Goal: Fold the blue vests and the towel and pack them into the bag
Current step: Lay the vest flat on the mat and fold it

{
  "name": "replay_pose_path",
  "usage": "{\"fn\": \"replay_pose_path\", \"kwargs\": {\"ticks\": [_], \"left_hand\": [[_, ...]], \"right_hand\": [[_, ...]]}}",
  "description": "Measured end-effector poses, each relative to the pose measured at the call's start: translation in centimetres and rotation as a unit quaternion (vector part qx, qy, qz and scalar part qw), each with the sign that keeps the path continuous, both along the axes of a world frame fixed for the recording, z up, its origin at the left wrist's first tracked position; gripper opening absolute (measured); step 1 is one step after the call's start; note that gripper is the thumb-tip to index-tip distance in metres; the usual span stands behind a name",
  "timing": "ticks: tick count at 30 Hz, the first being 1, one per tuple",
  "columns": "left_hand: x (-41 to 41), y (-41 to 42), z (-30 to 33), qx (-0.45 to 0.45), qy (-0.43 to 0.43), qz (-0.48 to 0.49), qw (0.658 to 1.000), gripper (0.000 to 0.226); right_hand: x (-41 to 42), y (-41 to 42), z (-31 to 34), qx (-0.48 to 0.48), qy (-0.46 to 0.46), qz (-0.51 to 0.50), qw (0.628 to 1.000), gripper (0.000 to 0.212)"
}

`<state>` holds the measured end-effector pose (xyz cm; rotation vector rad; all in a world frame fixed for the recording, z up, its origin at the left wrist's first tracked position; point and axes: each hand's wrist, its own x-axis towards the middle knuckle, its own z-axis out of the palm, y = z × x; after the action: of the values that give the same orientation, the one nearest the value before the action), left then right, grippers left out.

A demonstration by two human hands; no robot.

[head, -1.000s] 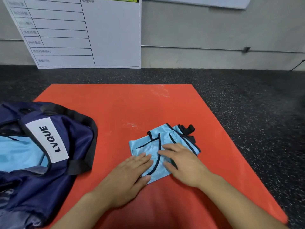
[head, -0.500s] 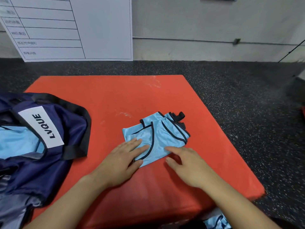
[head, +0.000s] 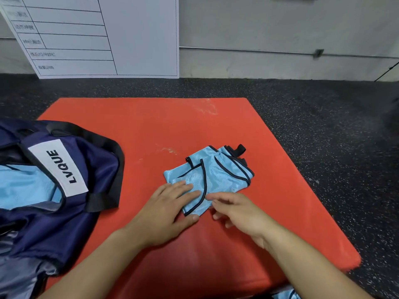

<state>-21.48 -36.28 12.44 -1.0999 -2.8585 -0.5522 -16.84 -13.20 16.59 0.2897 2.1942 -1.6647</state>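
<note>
A folded light-blue vest (head: 218, 175) with black trim lies on the red mat (head: 151, 130). My left hand (head: 170, 208) lies flat with straight fingers on the vest's near left corner, its thumb by the front edge. My right hand (head: 239, 212) hovers at the vest's near edge with loosely curled fingers and holds nothing. The navy bag (head: 71, 190) with a white LVQUE label sits open at the left, with light-blue fabric (head: 23, 186) inside it.
A white board (head: 103, 35) with a printed table leans on the wall behind the mat. Dark speckled floor (head: 323, 137) surrounds the mat. A scrap of light-blue cloth (head: 285, 295) shows at the bottom edge under my right arm.
My right hand slid off the top of the vest to its near edge and its fingers curled loosely. My left hand stayed on the vest's left corner.
</note>
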Motion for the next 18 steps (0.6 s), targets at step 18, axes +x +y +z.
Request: {"fn": "replay_pose_path", "kwargs": {"ticks": [18], "left_hand": [[-1.9, 1.8, -0.9, 0.039, -0.001, 0.052, 0.998, 0.070]], "right_hand": [[-1.7, 8.8, -2.3, 0.279, 0.279, 0.039, 0.918, 0.046]]}}
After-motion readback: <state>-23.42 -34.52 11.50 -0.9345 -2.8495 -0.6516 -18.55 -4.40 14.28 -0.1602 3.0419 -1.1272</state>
